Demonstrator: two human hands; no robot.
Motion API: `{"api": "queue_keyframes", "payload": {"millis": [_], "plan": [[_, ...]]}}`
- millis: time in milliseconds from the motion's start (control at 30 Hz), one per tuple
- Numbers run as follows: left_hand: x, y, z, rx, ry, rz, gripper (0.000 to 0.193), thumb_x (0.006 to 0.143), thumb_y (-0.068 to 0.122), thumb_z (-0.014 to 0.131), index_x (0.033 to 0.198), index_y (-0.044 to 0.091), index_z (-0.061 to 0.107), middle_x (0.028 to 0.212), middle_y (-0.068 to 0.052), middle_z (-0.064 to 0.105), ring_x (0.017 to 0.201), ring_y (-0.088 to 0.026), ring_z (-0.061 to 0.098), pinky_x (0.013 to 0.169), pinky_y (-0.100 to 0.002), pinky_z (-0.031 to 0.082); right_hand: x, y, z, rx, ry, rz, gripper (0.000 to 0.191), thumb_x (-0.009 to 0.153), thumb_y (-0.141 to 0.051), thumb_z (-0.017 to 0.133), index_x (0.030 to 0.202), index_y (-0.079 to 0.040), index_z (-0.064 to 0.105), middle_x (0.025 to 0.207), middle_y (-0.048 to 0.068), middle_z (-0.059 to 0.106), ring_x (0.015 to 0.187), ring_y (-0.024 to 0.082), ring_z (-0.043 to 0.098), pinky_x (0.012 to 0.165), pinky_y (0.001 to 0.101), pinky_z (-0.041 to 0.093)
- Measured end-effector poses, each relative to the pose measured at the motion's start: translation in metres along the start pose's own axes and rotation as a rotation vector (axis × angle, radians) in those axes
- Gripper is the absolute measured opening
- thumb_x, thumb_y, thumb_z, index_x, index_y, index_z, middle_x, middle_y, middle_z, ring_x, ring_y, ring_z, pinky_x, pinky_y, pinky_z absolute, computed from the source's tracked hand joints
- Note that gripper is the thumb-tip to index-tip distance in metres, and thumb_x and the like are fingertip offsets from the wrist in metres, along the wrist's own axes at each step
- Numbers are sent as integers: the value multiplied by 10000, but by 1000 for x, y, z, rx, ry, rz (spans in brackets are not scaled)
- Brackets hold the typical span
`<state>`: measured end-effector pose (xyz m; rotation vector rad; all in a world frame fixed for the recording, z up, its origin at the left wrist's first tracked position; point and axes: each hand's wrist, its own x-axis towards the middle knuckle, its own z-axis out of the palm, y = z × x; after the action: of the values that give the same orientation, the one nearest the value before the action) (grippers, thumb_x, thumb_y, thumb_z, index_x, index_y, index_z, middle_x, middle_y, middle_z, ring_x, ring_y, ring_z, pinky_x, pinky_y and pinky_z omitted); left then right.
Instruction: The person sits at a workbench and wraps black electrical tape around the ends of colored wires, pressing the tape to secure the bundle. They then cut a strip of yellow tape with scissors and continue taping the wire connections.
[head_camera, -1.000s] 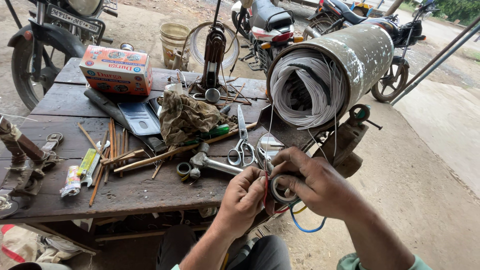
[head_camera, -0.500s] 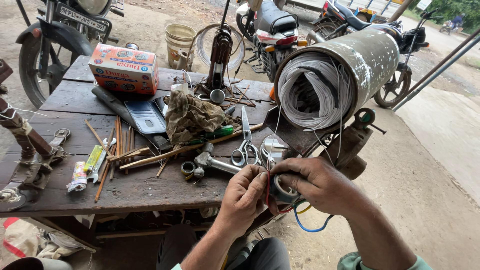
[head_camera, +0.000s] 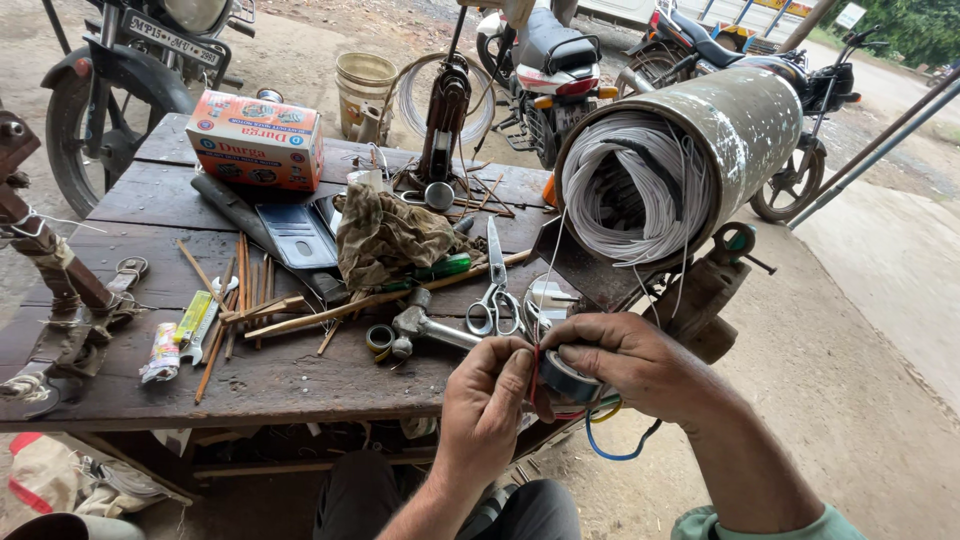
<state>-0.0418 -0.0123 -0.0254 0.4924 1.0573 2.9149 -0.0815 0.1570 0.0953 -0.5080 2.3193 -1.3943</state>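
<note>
My right hand (head_camera: 640, 362) grips a dark roll of tape (head_camera: 566, 378) just off the front right corner of the wooden table (head_camera: 280, 385). My left hand (head_camera: 487, 405) pinches thin red wires (head_camera: 538, 385) against the roll. Blue and yellow wires (head_camera: 612, 447) hang below my hands. A big metal cylinder (head_camera: 690, 160) packed with white wire windings lies just behind my hands, clamped in a vise (head_camera: 715, 285).
Scissors (head_camera: 495, 290), a hammer (head_camera: 425, 328), a small tape roll (head_camera: 379, 340), wooden sticks (head_camera: 245, 290), a crumpled rag (head_camera: 385, 235), a cardboard box (head_camera: 255, 140) and a winding stand (head_camera: 445, 110) lie on the table. Motorcycles (head_camera: 545, 60) and a bucket (head_camera: 364, 90) stand behind.
My hands have kept working the wires at the tape roll, staying close together. The view has shifted slightly; nothing on the table has moved.
</note>
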Motion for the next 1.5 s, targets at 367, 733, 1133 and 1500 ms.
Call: {"api": "queue_keyframes", "payload": {"millis": [367, 733, 1133, 1500], "plan": [[2, 7, -3, -316, 1, -191, 245, 1062, 180, 580, 1089, -51, 658, 824, -116, 712, 617, -136, 693, 438, -177, 432, -8, 12, -5, 191, 47, -16, 238, 948, -62, 633, 1147, 35, 719, 995, 89, 757, 926, 138, 710, 842, 302, 585], [5, 23, 2, -242, 53, -236, 305, 978, 215, 601, 1219, 29, 610, 779, -132, 755, 613, -161, 747, 436, -244, 557, -3, 12, -1, 72, 90, -26, 212, 985, -110, 606, 1165, -2, 637, 1017, 63, 707, 940, 101, 658, 828, 282, 551], [8, 25, 3, -35, 85, -255, 293, 1005, 170, 613, 1163, -67, 680, 796, -138, 750, 626, -157, 754, 450, -257, 593, 1, 11, 7, 18, 147, -76, 168, 963, -54, 620, 1126, -30, 586, 1018, 44, 673, 983, 91, 662, 878, 276, 554], [10, 23, 0, 128, 18, -190, 230, 1040, 138, 590, 1128, -63, 661, 843, -85, 743, 674, -79, 726, 515, -201, 560, 0, 12, 4, 36, 96, -68, 204, 972, -61, 616, 1167, -30, 569, 1041, 67, 705, 987, 92, 670, 857, 271, 562]]}}
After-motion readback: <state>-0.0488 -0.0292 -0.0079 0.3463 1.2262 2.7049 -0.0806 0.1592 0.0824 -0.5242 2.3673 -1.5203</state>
